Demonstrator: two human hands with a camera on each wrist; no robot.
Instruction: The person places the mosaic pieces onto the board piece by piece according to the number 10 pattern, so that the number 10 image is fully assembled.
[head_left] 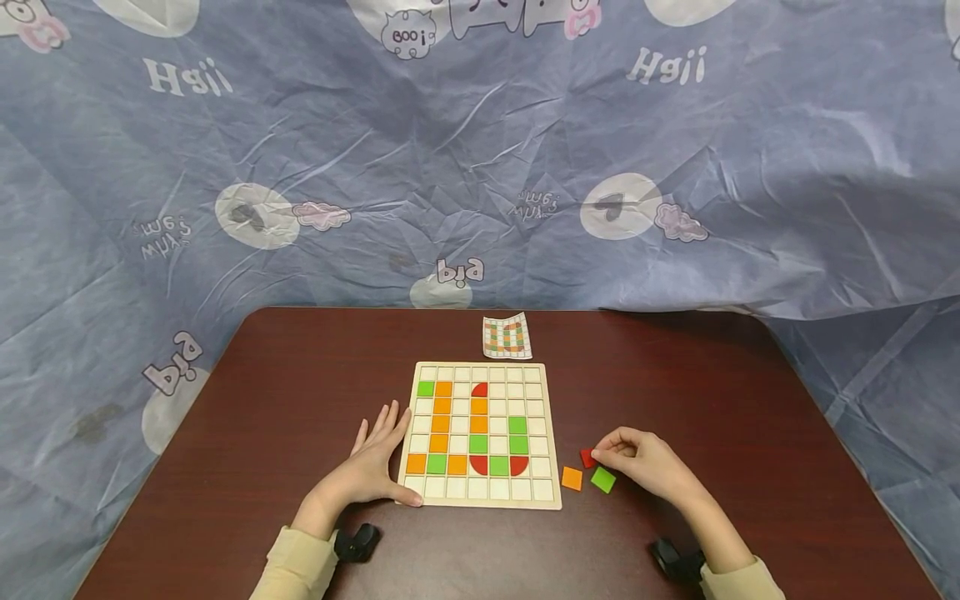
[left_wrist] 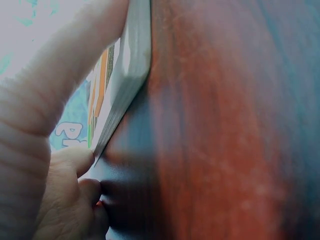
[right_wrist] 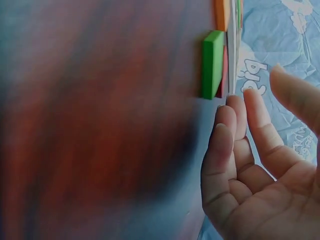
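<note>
A pale grid board (head_left: 491,503) lies on the table with orange, green and red pieces in some of its squares. My left hand (head_left: 367,471) rests at its left side, fingers spread along the edge and thumb at the near left corner. In the left wrist view the thumb (left_wrist: 55,75) lies against the board's edge. To the right of the board are a loose orange square (head_left: 572,478), a green square (head_left: 603,479) and a red piece (head_left: 587,458). Over the red piece's right side is my right hand (head_left: 652,462), its thumb and forefinger apart in the wrist view.
Behind the board lies a small pattern card (head_left: 507,337) with a slightly curled corner. The dark red-brown table (head_left: 315,367) ends at a grey-blue printed cloth (head_left: 480,250) hanging behind it. Each wrist wears a black device (head_left: 357,543).
</note>
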